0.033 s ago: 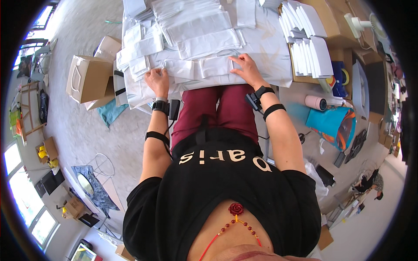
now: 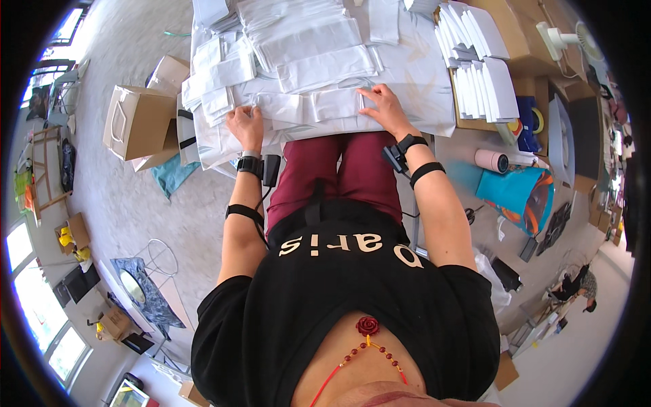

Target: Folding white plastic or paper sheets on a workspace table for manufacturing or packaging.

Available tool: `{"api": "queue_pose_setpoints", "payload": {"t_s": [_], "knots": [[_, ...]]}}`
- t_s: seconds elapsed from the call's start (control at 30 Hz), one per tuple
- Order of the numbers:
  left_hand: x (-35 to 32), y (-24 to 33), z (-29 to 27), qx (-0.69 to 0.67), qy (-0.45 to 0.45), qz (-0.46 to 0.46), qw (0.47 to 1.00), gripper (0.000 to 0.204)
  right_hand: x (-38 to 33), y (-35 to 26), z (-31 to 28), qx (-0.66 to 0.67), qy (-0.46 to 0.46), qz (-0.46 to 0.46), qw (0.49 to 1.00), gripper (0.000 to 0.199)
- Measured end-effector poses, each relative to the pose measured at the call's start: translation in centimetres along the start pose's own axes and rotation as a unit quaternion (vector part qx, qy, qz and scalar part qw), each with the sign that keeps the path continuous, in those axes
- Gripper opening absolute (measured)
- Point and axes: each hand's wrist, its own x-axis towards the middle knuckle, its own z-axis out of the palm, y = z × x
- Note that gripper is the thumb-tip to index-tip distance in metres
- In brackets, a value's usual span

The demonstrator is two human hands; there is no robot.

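- Strip of thin white material lies flat between the fingers of the two hands, stretching from one set of fingertips to the other, with a crease or join about midway.
- Left hand: fingers bent, thumb and index close together at the strip's left end; I cannot tell whether they pinch it.
- Right hand: thumb and index spread apart at the strip's right end, a gap showing between their tips.
- Flat white piece: just beyond the strip, nearer the right fingertips.
- Overlapping white pieces: farther beyond both hands' fingers.
- Leaf-patterned tablecloth: beneath the strip, reaching past the right fingers.
- White folded stacks: well to the right of the right fingers.
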Motion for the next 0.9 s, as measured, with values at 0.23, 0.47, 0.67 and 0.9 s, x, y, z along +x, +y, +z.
{"api": "queue_pose_setpoints", "payload": {"t_s": [0.23, 0.47, 0.67, 0.9], "knots": [[1.1, 2.1, -1.6, -0.280, 0.074, -0.085, 0.953, 0.024, -0.1, 0.1, 0.1, -0.002, -0.010, 0.015, 1.000, 0.060], [1.5, 2.2, -2.5, -0.431, 0.129, -0.079, 0.890, 0.022, -0.2, 0.0, 0.0, 0.003, -0.004, 0.012, 1.000, 0.061], [1.8, 2.0, -3.7, -0.459, 0.174, -0.048, 0.870, 0.022, -0.2, 0.3, 0.2, 0.002, -0.003, 0.008, 1.000, 0.062], [1.6, 2.5, -6.2, -0.489, 0.237, -0.080, 0.835, 0.025, -0.2, 0.2, 0.1, -0.003, -0.019, 0.020, 1.000, 0.066]]}}
